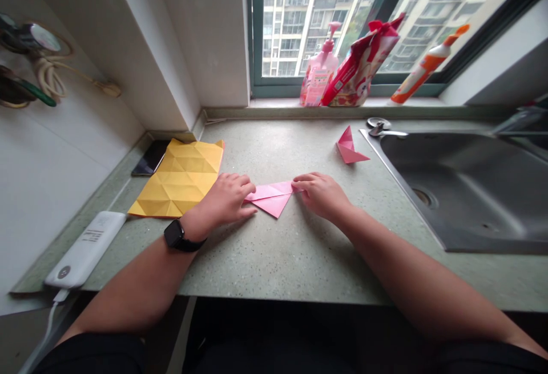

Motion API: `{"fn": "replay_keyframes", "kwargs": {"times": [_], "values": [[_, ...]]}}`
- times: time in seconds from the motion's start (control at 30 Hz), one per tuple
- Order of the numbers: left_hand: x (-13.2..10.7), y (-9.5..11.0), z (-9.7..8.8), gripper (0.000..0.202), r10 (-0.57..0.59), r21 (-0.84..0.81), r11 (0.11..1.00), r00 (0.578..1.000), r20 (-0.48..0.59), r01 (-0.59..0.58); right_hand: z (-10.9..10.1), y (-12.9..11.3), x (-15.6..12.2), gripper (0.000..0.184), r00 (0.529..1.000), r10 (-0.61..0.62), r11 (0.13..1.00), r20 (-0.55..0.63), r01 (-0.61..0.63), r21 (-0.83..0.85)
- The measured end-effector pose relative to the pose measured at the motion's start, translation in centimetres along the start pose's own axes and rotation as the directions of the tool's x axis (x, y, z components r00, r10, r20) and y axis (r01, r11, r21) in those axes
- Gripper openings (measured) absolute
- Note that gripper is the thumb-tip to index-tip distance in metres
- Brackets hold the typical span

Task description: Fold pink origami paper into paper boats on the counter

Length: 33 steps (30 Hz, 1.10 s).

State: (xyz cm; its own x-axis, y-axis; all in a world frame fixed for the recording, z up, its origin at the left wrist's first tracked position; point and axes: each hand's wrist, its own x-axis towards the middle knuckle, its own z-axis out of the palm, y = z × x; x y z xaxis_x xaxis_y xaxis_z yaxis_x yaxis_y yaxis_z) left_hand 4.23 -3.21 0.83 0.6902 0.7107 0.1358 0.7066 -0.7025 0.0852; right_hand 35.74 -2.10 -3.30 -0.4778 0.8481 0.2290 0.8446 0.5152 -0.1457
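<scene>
A folded piece of pink origami paper [276, 198] lies on the counter in front of me, with a band across its top and a triangular point facing me. At its left end is my left hand [225, 198], fingers curled over the paper and thumb near the lower edge. My right hand [323, 192] pinches the right corner between thumb and fingers. Farther back on the right stands a folded pink paper piece [350, 148], touched by neither hand. Close to my left hand lies a creased yellow sheet [175, 183].
A dark phone [149, 158] is partly under the yellow sheet. Nearer me on the left sits a white power bank [85, 251] with a cable. The steel sink [471, 185] takes up the right side. A pink pump bottle [319, 74], a red bag [363, 65] and an orange-white bottle [428, 68] line the windowsill.
</scene>
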Motion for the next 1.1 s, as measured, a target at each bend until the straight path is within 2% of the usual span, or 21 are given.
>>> {"fn": "replay_keyframes", "kwargs": {"times": [0.17,0.3,0.4,0.5,0.57,0.67,0.73,0.9,1.1], "values": [[-0.2,-0.5,-0.2,0.007,0.008,-0.002,1.000,1.000,0.005,-0.008,0.4,0.7,0.1,0.035,1.000,0.021,0.999,-0.015,-0.022,-0.047],[0.0,-0.7,-0.1,0.016,-0.031,0.046,0.998,1.000,-0.002,0.031,1.0,0.9,0.0,0.043,0.997,0.069,0.996,-0.034,-0.071,-0.051],[0.3,-0.7,0.1,0.021,-0.052,0.081,0.995,0.999,0.000,0.052,0.8,0.3,-0.1,0.049,0.992,0.069,0.996,-0.101,-0.074,-0.042],[0.5,-0.2,0.4,0.020,-0.067,0.077,0.995,0.998,-0.003,0.067,0.0,-0.9,-0.2,0.045,0.986,-0.021,1.000,-0.166,0.024,0.014],[0.5,0.2,0.6,0.020,-0.084,0.049,0.995,0.996,-0.014,0.085,-0.5,-1.9,-0.4,0.039,0.976,-0.162,0.981,-0.144,0.175,0.082],[0.4,0.6,1.0,0.014,-0.126,-0.025,0.992,0.991,-0.040,0.125,-0.7,-3.1,-0.6,0.032,0.939,-0.337,0.928,-0.063,0.343,0.147],[0.4,0.8,1.2,0.014,-0.154,-0.080,0.986,0.986,-0.057,0.149,-0.6,-3.4,-0.7,0.027,0.930,-0.367,0.919,-0.017,0.366,0.149],[0.4,1.2,1.5,0.022,-0.191,-0.257,0.951,0.980,-0.054,0.171,-0.3,-2.8,-0.5,0.027,0.950,-0.310,0.945,0.022,0.306,0.115],[0.7,2.4,1.7,0.022,-0.199,-0.556,0.815,0.980,-0.005,0.162,0.1,-2.5,-0.5,0.031,0.968,-0.253,0.964,-0.001,0.252,0.080]]}}
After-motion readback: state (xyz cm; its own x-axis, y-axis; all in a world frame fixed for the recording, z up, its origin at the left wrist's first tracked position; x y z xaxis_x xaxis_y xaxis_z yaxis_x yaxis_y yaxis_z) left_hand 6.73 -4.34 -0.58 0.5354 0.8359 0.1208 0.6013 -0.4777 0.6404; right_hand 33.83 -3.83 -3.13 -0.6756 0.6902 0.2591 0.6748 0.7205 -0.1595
